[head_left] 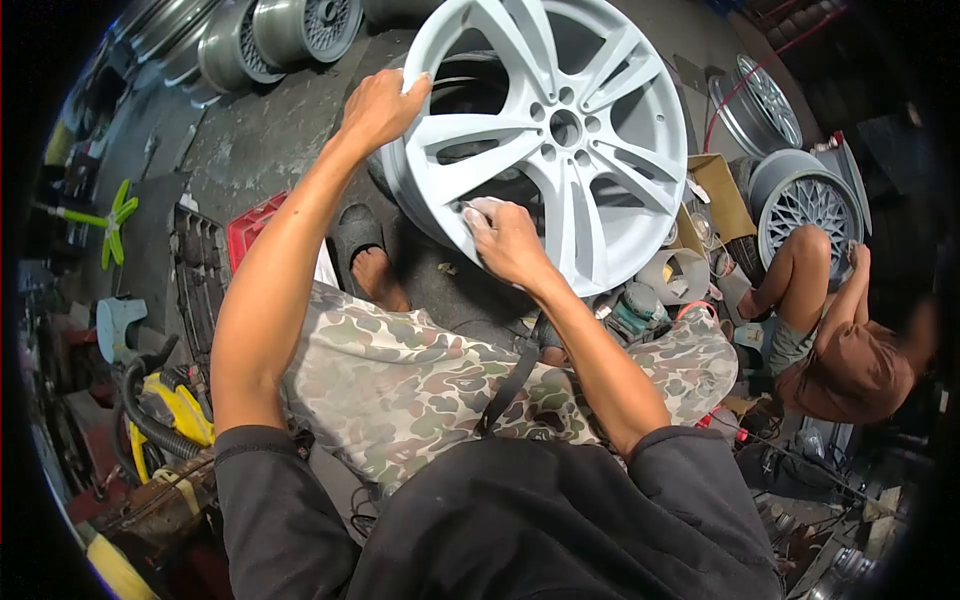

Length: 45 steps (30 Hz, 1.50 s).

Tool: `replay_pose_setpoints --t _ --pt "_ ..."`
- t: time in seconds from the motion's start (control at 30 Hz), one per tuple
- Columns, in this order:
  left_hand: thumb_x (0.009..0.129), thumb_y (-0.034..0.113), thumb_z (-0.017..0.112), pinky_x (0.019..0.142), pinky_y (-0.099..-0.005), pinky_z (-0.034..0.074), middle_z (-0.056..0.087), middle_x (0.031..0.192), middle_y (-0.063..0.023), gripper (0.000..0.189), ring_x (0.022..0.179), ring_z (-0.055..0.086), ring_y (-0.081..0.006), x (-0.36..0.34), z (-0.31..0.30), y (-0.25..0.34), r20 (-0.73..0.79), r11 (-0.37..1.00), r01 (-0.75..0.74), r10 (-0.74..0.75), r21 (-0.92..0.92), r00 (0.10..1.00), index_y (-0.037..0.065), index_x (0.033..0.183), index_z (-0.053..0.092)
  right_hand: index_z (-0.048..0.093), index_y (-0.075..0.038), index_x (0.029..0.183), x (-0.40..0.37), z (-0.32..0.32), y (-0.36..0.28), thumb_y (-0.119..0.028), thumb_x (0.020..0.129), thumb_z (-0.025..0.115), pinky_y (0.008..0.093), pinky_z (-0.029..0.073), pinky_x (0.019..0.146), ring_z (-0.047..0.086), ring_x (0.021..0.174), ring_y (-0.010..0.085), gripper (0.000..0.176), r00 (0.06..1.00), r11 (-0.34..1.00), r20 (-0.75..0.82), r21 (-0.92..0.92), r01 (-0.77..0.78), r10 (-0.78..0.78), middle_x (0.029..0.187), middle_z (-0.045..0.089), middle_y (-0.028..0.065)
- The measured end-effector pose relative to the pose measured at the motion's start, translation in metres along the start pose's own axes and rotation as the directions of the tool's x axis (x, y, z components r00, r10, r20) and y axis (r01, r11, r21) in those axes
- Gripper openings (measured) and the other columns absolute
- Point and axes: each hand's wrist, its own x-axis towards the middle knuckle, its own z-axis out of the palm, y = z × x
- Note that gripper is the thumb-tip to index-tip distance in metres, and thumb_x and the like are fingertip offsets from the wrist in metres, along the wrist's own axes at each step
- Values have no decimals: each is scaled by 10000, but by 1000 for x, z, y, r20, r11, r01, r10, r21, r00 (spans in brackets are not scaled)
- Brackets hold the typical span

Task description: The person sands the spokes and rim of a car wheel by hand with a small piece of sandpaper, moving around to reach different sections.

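Observation:
A pale grey-white alloy wheel rim [600, 235] with split spokes and a ring of bolt holes stands tilted before me. My left hand [385, 108] grips its outer edge at the left, the thumb lying over the lip. Lower on the same side, my right hand [507, 240] presses closed fingers against the face near the outer lip. White dust coats those fingertips. A small dark edge shows beside them, but what they hold, if anything, I cannot make out. Underneath the rim is a dark tyre-like ring [470, 85], partly hidden.
Several unpainted rims [240, 45] lie at the upper left. On the right, a co-worker [850, 350] sits by a mesh-spoke rim [810, 210]. A cardboard box [722, 195] and a teal power sander [636, 315] are near my knee. A yellow machine [175, 410] with a hose stands left.

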Motion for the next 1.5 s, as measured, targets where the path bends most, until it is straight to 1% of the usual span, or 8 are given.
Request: replay_pose_setpoints --t 0.3,0.37,0.43,0.77,0.9,1.07,1.37,1.5 --pt "982 487 549 849 -533 536 727 892 -306 586 903 725 -468 2 -2 0 22 998 52 -51 -43 998 -61 1021 752 702 36 1261 -12 -50 -42 -203 1088 557 198 384 577 435 616 24 330 930 541 326 758 -364 170 817 561 -54" --pt "982 487 548 851 -533 536 728 894 -304 582 906 725 -468 2 -3 0 10 999 39 -39 -30 999 -56 1025 753 726 -14 1269 -15 -43 -15 -197 1066 584 247 470 681 527 718 89 308 899 597 313 673 -437 305 874 604 -4" --pt "982 486 547 854 -533 536 729 897 -303 578 909 725 -469 3 -1 -1 4 999 30 -29 -24 1000 -51 1029 754 779 -62 1179 -20 -30 10 -203 1022 624 383 520 823 621 914 240 261 992 1000 -124 -1 -24 23 962 645 99" --pt "983 484 535 848 -527 540 724 894 -311 597 911 725 -467 4 1 -3 14 999 29 -28 -20 1000 -74 1007 748 791 -33 1128 -15 -57 -43 -170 1025 584 352 489 963 656 1024 235 268 994 892 94 443 -94 58 1098 732 132" --pt "984 488 531 844 -532 538 722 898 -310 602 899 724 -466 3 0 -2 -8 999 -14 14 -36 1000 -73 1011 747 820 -14 974 -15 -59 -11 -190 948 562 345 516 922 681 1051 246 313 890 772 367 468 -429 272 1281 707 157" --pt "980 488 536 847 -534 535 723 904 -310 598 898 721 -468 4 -1 -3 20 1000 2 -2 -11 1000 -71 1022 746 826 -64 898 -18 -48 -33 -206 948 620 272 496 700 598 718 126 256 936 944 352 312 -107 -10 1469 615 131" --pt "975 485 540 851 -527 536 727 888 -300 589 890 724 -464 4 -2 -2 27 999 23 -22 -36 999 -63 1028 750 815 -33 973 -51 -98 -3 -185 918 658 368 519 866 666 920 246 225 841 982 522 33 -186 141 1266 735 155" --pt "976 471 542 841 -533 534 721 876 -310 576 884 725 -470 2 -3 -1 33 999 39 -37 -35 999 -64 1022 749 787 -39 1059 -62 -68 6 -153 971 623 422 510 880 646 986 329 218 996 994 81 98 -48 40 987 700 180"
